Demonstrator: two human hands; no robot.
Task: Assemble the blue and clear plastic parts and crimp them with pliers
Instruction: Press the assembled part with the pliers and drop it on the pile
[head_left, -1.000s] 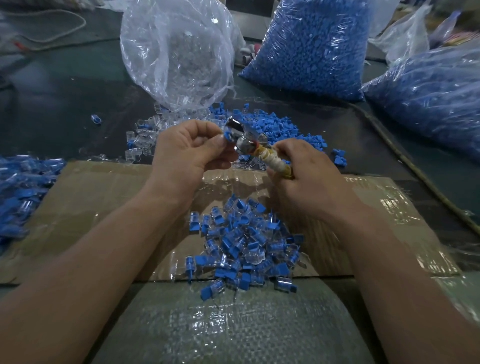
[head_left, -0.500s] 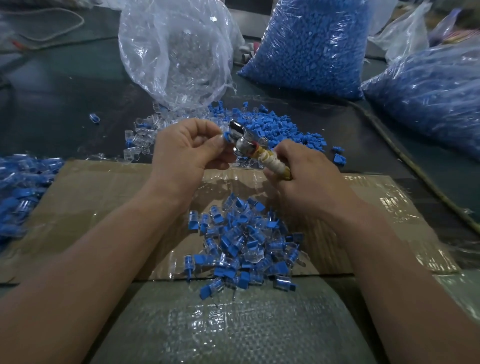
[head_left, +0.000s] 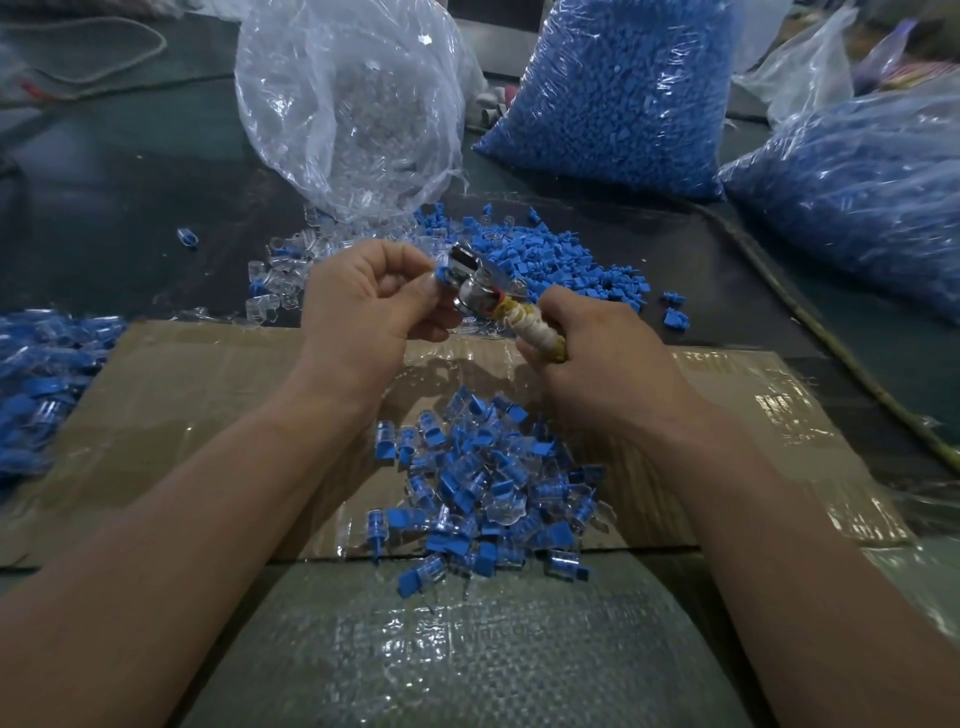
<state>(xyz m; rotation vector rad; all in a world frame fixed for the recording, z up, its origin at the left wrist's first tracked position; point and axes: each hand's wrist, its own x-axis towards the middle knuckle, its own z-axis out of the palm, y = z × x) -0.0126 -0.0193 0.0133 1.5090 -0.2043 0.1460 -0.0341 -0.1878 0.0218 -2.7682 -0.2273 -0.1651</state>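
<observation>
Just now we pinch a small blue and clear part (head_left: 443, 272) between the thumb and forefinger of our left hand (head_left: 371, 306), up against the metal head of the pliers (head_left: 475, 286). Our right hand (head_left: 608, 353) has its fingers curled tight round the wrapped handles. At six o'clock from the hands, a heap of assembled pieces (head_left: 488, 483) lies on cardboard (head_left: 156, 405). At twelve, loose blue parts (head_left: 556, 260) are spread over the dark surface (head_left: 104, 182). A clear bag (head_left: 348, 104) stands at eleven and a blue-filled bag (head_left: 613, 88) at one.
</observation>
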